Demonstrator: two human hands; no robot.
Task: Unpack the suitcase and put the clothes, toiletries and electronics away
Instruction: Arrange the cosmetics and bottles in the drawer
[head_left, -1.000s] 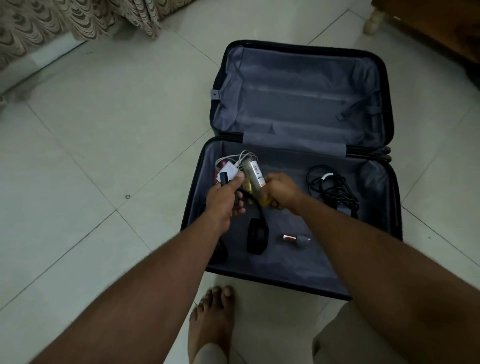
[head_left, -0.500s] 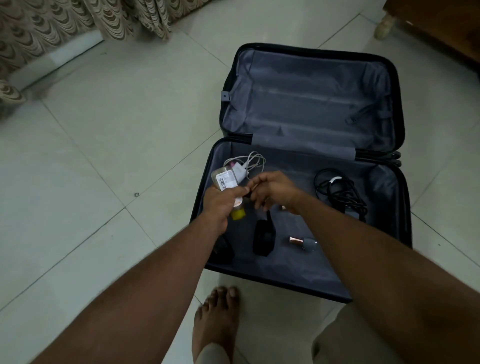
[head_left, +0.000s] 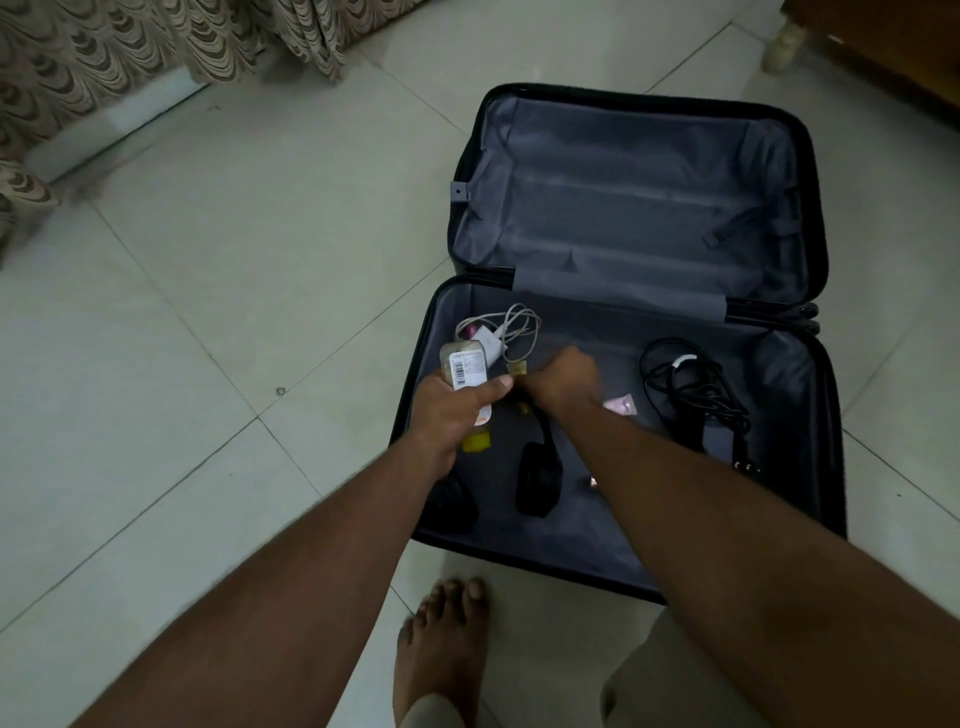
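Suitcase (head_left: 639, 208) lies open flat on the floor (head_left: 208, 312), far half bare lining, near half holding only small things; no clothes visible, so judging by that the clothes part looks done and toiletries/electronics remain.

Change: a second ago the right hand held the clear bottle near the left hand; half a second ago it sat in the left. Now left hand (head_left: 457, 415) has its grip wrapped round the bottle (head_left: 465, 369), barcode label up, yellow cap end sticking out below the fist, held over the near-left part of the suitcase. So the bottle is handed over and the right hand is free for the next item.

Right hand (head_left: 563, 379) is over the middle of the near half, fingers curled down, blurred; a small yellowish thing (head_left: 518, 370) shows at its fingertips, but whether the grip is closed on it, cannot tell.

Lying in the near half: black cable bundle (head_left: 696, 395) toward the right edge, black headphones (head_left: 540, 475) near the front edge, white charger and cable (head_left: 506, 332) at the far-left corner beside a small pink item (head_left: 474, 329), pink sachet (head_left: 618, 405) just beside the right wrist, small copper-capped item (head_left: 593, 482) mostly hidden by the right forearm.

Likely step: gathering toiletries into the left hand before carrying them off.
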